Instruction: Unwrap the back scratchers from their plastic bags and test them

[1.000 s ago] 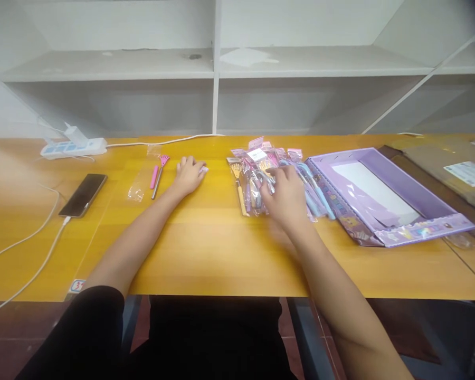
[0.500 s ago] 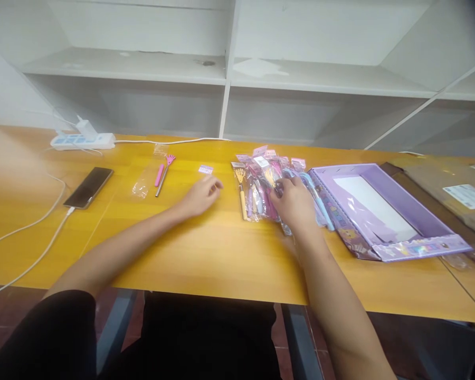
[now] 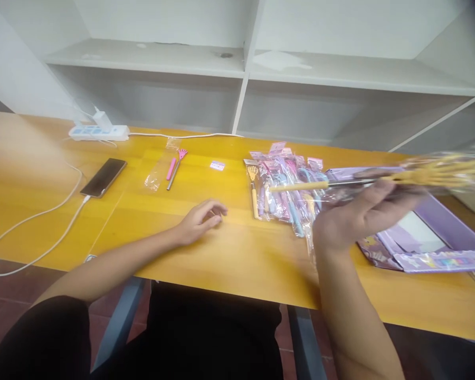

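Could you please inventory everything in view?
Table: one, yellow, middle
Shelf: one, white, back
Power strip: one, white, left
Cables: several, white, left
Phone: one, dark, left
Wrapper: one, clear, left
Loose scratcher: one, pink, beside wrapper
Stick: one, pink, left
Card: one, purple, centre
Wrapped scratchers: uncountable, mixed, centre
Box: one, purple, right
Held scratcher: one, yellow, right
Cardboard: one, brown, right
Table legs: two, grey, bottom
Floor: one, reddish, bottom
Sleeve: one, black, bottom left
Left hand: one, bare, centre
Right hand: one, bare, right
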Motion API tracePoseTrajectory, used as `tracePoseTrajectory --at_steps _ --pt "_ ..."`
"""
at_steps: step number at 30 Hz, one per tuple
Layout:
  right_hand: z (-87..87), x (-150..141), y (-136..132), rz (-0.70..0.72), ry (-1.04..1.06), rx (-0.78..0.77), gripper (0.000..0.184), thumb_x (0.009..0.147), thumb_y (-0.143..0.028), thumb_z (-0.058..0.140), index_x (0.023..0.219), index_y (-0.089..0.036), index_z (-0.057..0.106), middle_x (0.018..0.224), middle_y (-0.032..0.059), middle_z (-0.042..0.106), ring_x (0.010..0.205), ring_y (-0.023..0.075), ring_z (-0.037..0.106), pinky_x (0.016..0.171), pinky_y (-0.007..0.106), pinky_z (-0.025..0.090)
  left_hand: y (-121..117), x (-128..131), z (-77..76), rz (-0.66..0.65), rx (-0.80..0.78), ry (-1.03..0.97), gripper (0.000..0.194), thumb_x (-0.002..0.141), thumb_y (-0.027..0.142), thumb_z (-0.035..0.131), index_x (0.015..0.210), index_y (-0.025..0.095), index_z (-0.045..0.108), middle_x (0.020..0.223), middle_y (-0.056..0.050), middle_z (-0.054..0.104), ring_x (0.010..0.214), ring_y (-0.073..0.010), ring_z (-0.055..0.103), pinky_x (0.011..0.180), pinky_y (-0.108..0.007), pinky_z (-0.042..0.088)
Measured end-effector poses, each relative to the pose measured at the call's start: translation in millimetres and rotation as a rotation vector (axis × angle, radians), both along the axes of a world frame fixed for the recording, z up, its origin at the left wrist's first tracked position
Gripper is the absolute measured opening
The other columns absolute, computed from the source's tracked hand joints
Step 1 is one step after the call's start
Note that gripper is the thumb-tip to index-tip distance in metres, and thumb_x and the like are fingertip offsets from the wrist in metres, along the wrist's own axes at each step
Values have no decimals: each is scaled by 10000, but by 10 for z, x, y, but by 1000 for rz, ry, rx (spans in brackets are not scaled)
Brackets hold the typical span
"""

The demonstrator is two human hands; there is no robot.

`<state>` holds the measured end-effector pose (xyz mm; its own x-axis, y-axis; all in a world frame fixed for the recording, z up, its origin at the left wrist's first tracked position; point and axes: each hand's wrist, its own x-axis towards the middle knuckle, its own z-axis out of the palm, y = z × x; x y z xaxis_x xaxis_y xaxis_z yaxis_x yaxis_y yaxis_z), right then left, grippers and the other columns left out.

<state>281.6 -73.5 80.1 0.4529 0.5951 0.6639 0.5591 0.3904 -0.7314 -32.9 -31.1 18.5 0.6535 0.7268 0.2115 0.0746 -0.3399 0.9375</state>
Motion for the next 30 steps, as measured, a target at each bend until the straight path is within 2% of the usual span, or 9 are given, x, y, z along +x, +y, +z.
tracePoseTrajectory --at_steps 2,3,7,11,15,17,20,25,30 --pt "-103 -214 6 0 297 23 269 1092 -588 458 1219 -357 510 958 36 593 658 202 621 502 352 495 51 -14 -47 -11 -151 -132 496 1016 548 634 1393 229 589 1310 -157 648 1051 -224 688 922 -394 594" --pt "-167 -328 10 55 383 -44 259 1057 -583 551 1113 -333 511 870 1 571 587 180 586 474 331 482 71 -27 -60 -52 -239 -175 573 997 582 655 1439 231 561 1317 -169 651 1035 -228 704 913 -403 603" --pt "-389 -668 8 402 579 -382 340 1010 -610 636 1033 -308 482 791 -35 591 587 177 635 520 333 561 93 -77 -17 -173 -485 -116 545 938 519 777 1353 199 629 1071 -100 721 825 -178 735 772 -338 607" --pt "-466 -737 -16 509 638 -396 343 989 -595 681 1075 -303 523 877 -28 627 678 171 680 603 341 615 19 -69 78 -112 -498 -54 458 872 412 867 1227 190 682 941 -27 694 694 -111 669 642 -251 566" --pt "-492 -746 -21 648 681 -478 371 928 -593 758 1054 -280 606 916 -5 686 733 191 698 619 348 624 -67 -51 89 -100 -455 -112 658 852 350 889 1445 264 615 976 -19 681 715 -109 669 613 -225 564" --pt "-510 -771 -17 700 721 -519 385 909 -611 775 990 -261 634 881 5 702 736 204 705 617 359 624 -82 -50 74 -82 -396 -130 624 848 327 892 1423 265 656 1003 -35 700 783 -122 694 674 -232 585" --pt "-520 -803 -10 686 743 -500 387 908 -627 769 957 -261 655 881 17 729 777 226 725 628 373 629 -64 -54 54 -21 -331 -149 455 818 311 915 1237 222 761 1078 -74 743 942 -162 724 831 -275 614" --pt "-477 -798 -10 663 739 -478 364 919 -624 756 989 -275 680 960 33 761 892 251 751 644 375 638 9 -58 20 -13 -361 -223 547 751 291 961 1249 229 743 1187 -108 757 1018 -202 738 857 -320 636" --pt "-486 -787 -14 657 763 -476 370 904 -619 779 974 -267 692 936 35 759 894 246 751 643 366 639 17 -54 20 -21 -377 -225 549 751 267 961 1250 228 736 1123 -88 767 976 -187 750 857 -317 642"
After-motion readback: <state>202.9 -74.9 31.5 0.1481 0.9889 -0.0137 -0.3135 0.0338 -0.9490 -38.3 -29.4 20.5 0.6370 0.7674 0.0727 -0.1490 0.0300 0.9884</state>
